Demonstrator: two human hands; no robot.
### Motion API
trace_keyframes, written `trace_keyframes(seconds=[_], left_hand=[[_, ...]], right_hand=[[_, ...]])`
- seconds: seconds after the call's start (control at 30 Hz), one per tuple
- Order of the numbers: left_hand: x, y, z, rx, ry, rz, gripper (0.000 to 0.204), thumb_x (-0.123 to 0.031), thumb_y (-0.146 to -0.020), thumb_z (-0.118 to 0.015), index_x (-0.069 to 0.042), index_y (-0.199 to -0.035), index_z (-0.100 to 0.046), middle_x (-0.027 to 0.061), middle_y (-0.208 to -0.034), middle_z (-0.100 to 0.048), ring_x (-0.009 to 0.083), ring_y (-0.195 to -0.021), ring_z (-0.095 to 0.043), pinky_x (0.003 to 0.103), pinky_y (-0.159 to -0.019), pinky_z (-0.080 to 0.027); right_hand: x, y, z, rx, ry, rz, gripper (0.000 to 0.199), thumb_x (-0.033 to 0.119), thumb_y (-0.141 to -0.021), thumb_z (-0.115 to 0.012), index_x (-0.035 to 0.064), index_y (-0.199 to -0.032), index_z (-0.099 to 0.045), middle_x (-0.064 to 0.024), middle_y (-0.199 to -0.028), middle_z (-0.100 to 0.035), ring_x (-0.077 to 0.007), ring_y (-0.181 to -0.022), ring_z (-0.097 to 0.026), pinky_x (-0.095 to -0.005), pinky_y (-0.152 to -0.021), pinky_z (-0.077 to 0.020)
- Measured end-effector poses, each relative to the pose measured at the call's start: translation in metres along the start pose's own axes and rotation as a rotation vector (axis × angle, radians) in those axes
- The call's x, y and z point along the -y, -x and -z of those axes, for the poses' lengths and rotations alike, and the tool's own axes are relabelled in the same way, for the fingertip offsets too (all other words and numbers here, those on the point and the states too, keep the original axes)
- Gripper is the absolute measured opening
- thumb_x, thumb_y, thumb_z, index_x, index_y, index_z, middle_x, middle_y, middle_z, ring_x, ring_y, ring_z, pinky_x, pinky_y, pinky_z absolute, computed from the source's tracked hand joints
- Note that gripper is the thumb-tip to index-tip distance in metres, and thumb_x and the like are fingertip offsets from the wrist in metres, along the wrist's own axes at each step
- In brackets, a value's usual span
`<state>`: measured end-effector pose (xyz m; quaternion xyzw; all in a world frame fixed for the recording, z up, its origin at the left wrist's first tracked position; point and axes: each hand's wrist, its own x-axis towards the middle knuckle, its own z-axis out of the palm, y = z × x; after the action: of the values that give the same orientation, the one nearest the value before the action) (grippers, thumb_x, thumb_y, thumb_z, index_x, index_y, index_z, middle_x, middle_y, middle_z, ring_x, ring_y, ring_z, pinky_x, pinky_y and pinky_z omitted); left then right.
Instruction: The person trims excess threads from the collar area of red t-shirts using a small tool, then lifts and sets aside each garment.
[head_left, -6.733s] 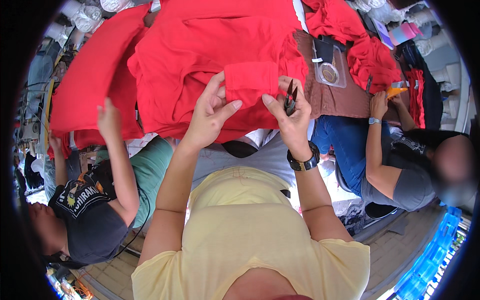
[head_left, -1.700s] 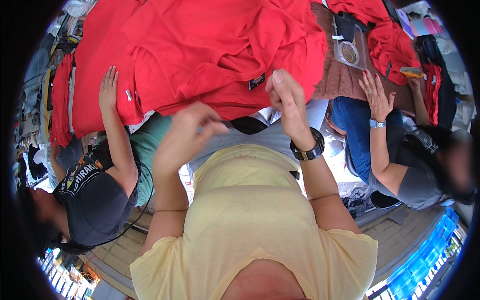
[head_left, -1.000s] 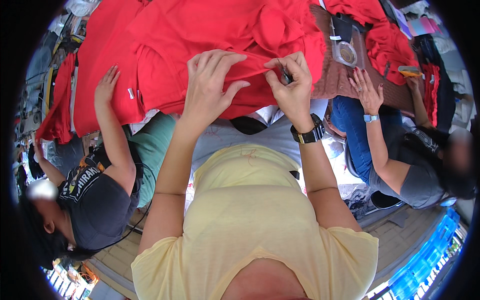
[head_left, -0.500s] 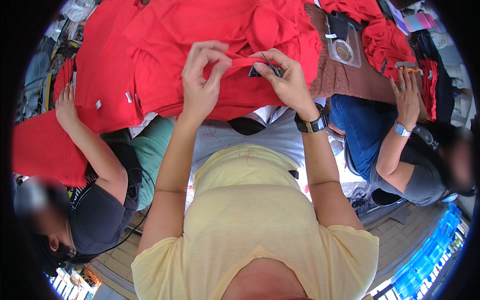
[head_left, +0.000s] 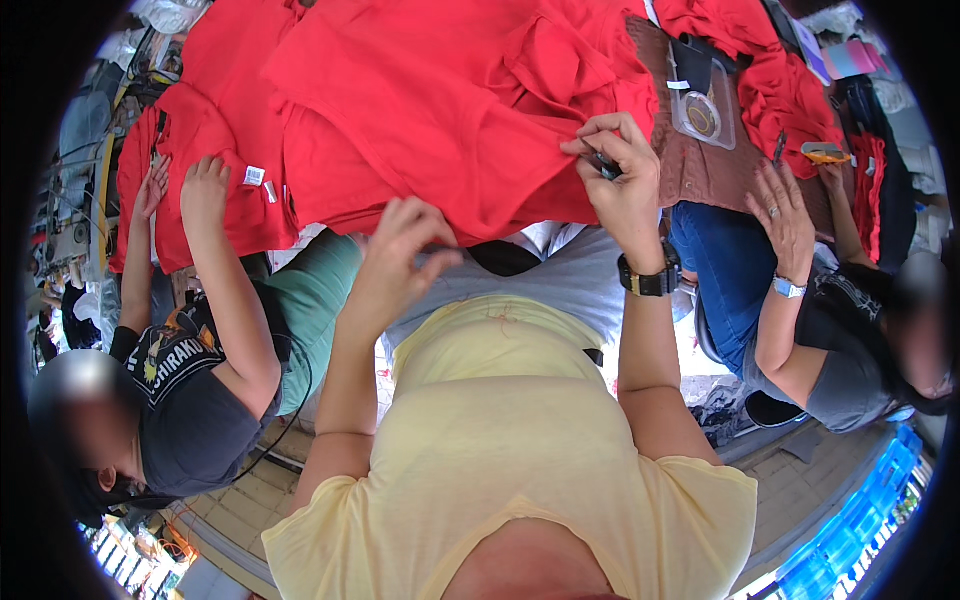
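Observation:
A big pile of red garments (head_left: pixel 420 110) covers the worktable in front of me. My right hand (head_left: pixel 628 185) is closed above the pile's right side. In its curled fingers sits a small dark tool (head_left: pixel 606 168) that looks like thread snips, partly hidden. Its fingertips pinch a fold of the red cloth, which is drawn up into a point there. My left hand (head_left: pixel 405 258), slightly blurred, hovers at the pile's near edge with its fingers apart and nothing in them.
On the left a co-worker (head_left: pixel 205 400) handles a red garment with a white tag (head_left: pixel 254 176). Another co-worker (head_left: pixel 830 330) sits on the right, hands by red cloth (head_left: pixel 785 110). A clear plastic box (head_left: pixel 728 120) with a round item lies on brown cloth (head_left: pixel 690 175).
My left hand has let go of the red cloth and dropped toward my lap. My right hand has shifted right and slightly nearer. The left co-worker has drawn a red garment onto the table.

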<state>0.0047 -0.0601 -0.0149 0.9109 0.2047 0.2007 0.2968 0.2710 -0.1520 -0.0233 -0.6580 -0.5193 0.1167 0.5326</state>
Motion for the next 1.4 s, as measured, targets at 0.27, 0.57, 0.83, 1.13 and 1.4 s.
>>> trace_keyframes(seconds=[0.27,0.57,0.83,1.13,1.4], left_hand=[[0.006,-0.032,0.007,-0.397,0.133,0.284,0.035,-0.007,-0.084,-0.078,0.001,-0.111,-0.058,0.0099,-0.099,-0.057,0.0209,-0.086,-0.060,0.033,-0.077,-0.050],[0.030,-0.087,-0.041,-0.501,0.343,0.275,0.036,0.004,-0.081,-0.077,0.005,-0.112,-0.060,0.0123,-0.108,-0.062,0.0137,-0.084,-0.064,0.025,-0.074,-0.055],[0.048,-0.069,-0.039,-0.491,0.741,0.367,0.029,0.006,-0.080,-0.078,0.005,-0.107,-0.065,0.0083,-0.098,-0.069,0.0113,-0.085,-0.065,0.025,-0.078,-0.057],[0.049,-0.061,-0.021,-0.581,0.560,0.203,0.014,0.009,-0.083,-0.074,0.004,-0.096,-0.070,0.0066,-0.091,-0.070,0.0114,-0.082,-0.067,0.024,-0.072,-0.056],[0.036,-0.062,0.002,-0.287,0.364,0.349,0.006,0.000,-0.087,-0.073,0.001,-0.092,-0.072,0.0054,-0.081,-0.067,0.0115,-0.080,-0.066,0.026,-0.073,-0.052]], right_hand=[[0.015,-0.016,-0.007,-0.109,0.056,-0.050,0.018,0.000,-0.081,-0.068,0.0008,-0.099,-0.070,-0.0122,-0.091,-0.065,-0.0260,-0.083,-0.066,-0.0337,-0.073,-0.0512],[-0.014,-0.054,-0.049,-0.244,0.289,0.057,0.021,0.012,-0.080,-0.078,0.0017,-0.093,-0.065,-0.0135,-0.090,-0.065,-0.0312,-0.085,-0.066,-0.0415,-0.070,-0.0522],[0.042,-0.009,-0.069,0.203,0.003,-0.372,0.028,0.022,-0.095,-0.067,-0.0043,-0.089,-0.070,-0.0159,-0.072,-0.069,-0.0159,-0.064,-0.063,-0.0333,-0.059,-0.0463],[0.012,-0.023,-0.094,0.123,-0.908,-0.687,0.015,0.019,-0.100,-0.063,0.0048,-0.095,-0.061,0.0089,-0.058,-0.040,-0.0016,-0.046,-0.031,-0.0232,-0.042,-0.0221],[0.009,-0.025,-0.089,0.091,-0.885,-0.629,0.016,0.020,-0.102,-0.060,0.0048,-0.097,-0.060,0.0080,-0.059,-0.037,-0.0027,-0.045,-0.029,-0.0233,-0.044,-0.0208]])
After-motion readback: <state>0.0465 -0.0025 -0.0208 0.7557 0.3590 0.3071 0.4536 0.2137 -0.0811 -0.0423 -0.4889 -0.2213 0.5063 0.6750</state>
